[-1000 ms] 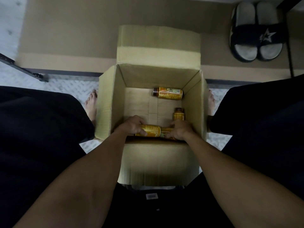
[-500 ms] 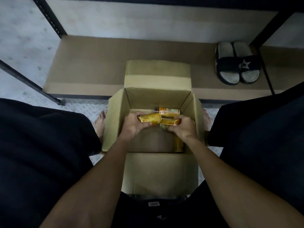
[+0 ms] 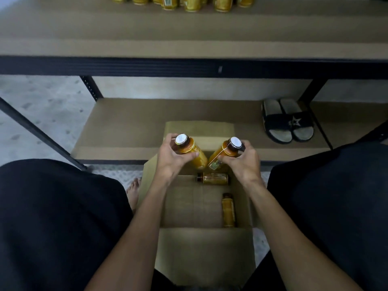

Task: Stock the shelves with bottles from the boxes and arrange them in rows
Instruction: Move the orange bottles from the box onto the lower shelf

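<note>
My left hand (image 3: pixel 171 159) grips a yellow bottle (image 3: pixel 192 151) with a white cap, held upright above the open cardboard box (image 3: pixel 206 244). My right hand (image 3: pixel 241 161) grips a second yellow bottle (image 3: pixel 225 153), tilted toward the first so their bases nearly touch. Two more bottles lie on the box floor: one crosswise at the far wall (image 3: pixel 214 178), one lengthwise by the right wall (image 3: pixel 228 211). A row of several yellow bottles (image 3: pixel 189 2) stands at the back of the upper shelf (image 3: pixel 147 32).
The lower shelf (image 3: pixel 126 127) behind the box carries a pair of black slides (image 3: pixel 287 122). A black shelf beam (image 3: pixel 189 67) runs across above my hands. My knees in black cloth flank the box, and bare toes (image 3: pixel 133 190) show at its left.
Both hands lifted a bottle each out of the box and turned them upright. My head tilted up, bringing the upper shelf and its bottles into view.
</note>
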